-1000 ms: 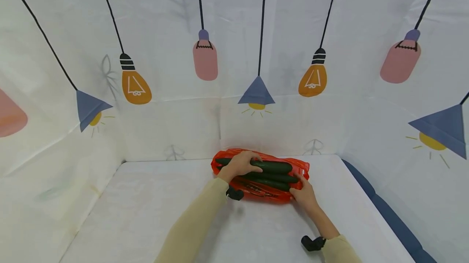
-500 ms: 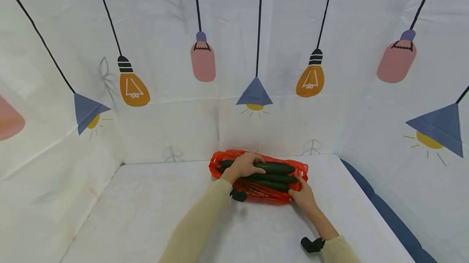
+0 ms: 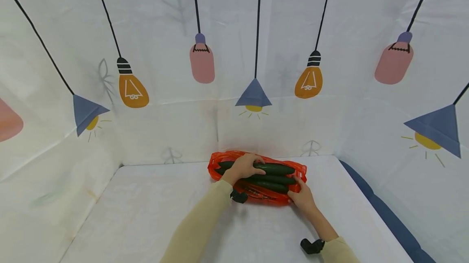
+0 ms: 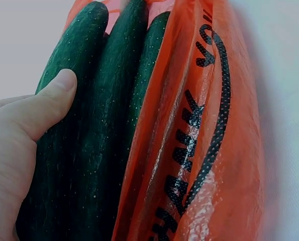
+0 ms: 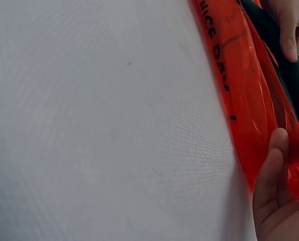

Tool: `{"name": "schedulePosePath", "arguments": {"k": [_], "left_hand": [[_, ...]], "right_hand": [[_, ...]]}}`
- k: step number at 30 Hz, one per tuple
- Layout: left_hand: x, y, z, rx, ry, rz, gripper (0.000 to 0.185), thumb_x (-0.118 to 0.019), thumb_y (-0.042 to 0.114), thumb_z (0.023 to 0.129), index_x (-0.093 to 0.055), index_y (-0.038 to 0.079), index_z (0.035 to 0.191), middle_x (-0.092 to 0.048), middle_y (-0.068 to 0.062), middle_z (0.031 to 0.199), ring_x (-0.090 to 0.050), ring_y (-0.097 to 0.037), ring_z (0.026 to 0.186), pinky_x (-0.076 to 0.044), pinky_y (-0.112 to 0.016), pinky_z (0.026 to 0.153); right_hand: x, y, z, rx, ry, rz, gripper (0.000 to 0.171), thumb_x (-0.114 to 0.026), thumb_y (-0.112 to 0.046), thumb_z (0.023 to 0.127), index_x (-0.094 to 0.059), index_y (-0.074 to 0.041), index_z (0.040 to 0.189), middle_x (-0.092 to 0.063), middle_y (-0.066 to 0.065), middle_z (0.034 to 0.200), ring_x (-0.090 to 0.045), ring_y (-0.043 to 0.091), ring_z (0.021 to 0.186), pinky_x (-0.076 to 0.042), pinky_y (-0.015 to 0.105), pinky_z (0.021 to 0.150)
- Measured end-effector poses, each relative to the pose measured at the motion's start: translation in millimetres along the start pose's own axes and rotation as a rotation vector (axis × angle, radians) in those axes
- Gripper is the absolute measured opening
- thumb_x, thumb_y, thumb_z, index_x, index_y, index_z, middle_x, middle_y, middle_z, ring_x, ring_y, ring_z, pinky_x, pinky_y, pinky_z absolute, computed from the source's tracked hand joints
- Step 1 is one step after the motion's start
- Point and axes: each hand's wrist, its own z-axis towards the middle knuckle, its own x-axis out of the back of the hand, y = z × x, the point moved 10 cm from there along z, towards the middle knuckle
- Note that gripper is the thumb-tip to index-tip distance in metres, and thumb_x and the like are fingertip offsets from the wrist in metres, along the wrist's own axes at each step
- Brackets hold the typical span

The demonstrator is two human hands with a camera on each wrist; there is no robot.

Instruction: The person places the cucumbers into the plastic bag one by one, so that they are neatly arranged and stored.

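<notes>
Just below centre of the head view, on the white surface (image 3: pixel 154 214): three cucumbers (image 3: pixel 272 178) lying side by side in an orange bag (image 3: pixel 256 193), left hand (image 3: pixel 244 166) curled over the top cucumber with thumb pressed along it, right hand (image 3: pixel 302 198) pinching the bag's near right edge, fingers curled into the film. Best to keep that right pinch low and firm so the thin plastic stays pinned to the surface, and to draw the gripped cucumber straight along its length. Worth lifting slowly, since slick film probably clings to the skin.
</notes>
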Motion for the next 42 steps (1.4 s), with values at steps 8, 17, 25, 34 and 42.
{"name": "schedulePosePath", "arguments": {"k": [8,17,25,34,42], "left_hand": [[0.2,-1.7,-1.7,0.01,0.023,0.008,0.038,-0.075,0.047,0.082,-0.071,0.024,0.112,-0.063,0.01,0.103,-0.055,-0.009,0.091,-0.047,-0.03,0.085],[2.8,-7.6,-6.7,0.0,0.052,0.02,0.036,-0.072,0.046,0.085,-0.07,0.024,0.114,-0.064,0.008,0.108,-0.057,-0.011,0.097,-0.045,-0.034,0.091],[15.1,-9.2,-19.5,-0.025,0.085,0.002,0.032,-0.071,0.039,0.089,-0.068,0.024,0.117,-0.063,0.005,0.118,-0.056,-0.015,0.109,-0.04,-0.04,0.1],[34.9,-16.2,-31.3,-0.047,0.156,0.006,0.03,-0.071,0.028,0.09,-0.069,0.022,0.12,-0.062,0.003,0.123,-0.052,-0.022,0.118,-0.037,-0.046,0.103],[39.9,-27.9,-53.7,-0.022,0.161,-0.02,0.027,-0.069,0.026,0.092,-0.068,0.021,0.118,-0.061,0.003,0.117,-0.054,-0.018,0.111,-0.043,-0.039,0.098]], "right_hand": [[-1,3,0,-0.014,-0.007,0.008,0.072,-0.059,0.0,0.086,-0.027,-0.003,0.151,-0.04,0.029,0.129,-0.058,0.021,0.057,-0.054,0.032,0.06],[-1,1,-4,-0.006,-0.018,0.005,0.071,-0.058,0.0,0.087,-0.026,-0.003,0.151,-0.04,0.029,0.128,-0.058,0.022,0.058,-0.054,0.033,0.061],[-1,3,-4,-0.004,-0.029,0.001,0.071,-0.058,-0.001,0.088,-0.025,-0.003,0.151,-0.037,0.029,0.131,-0.058,0.022,0.059,-0.055,0.034,0.062],[-1,-4,-2,0.013,-0.03,-0.012,0.07,-0.057,0.0,0.089,-0.025,-0.002,0.151,-0.037,0.029,0.131,-0.059,0.022,0.061,-0.055,0.033,0.062],[-1,-2,-8,0.02,-0.052,-0.043,0.07,-0.061,-0.003,0.09,-0.025,0.001,0.15,-0.038,0.031,0.128,-0.059,0.021,0.061,-0.055,0.032,0.062]]}}
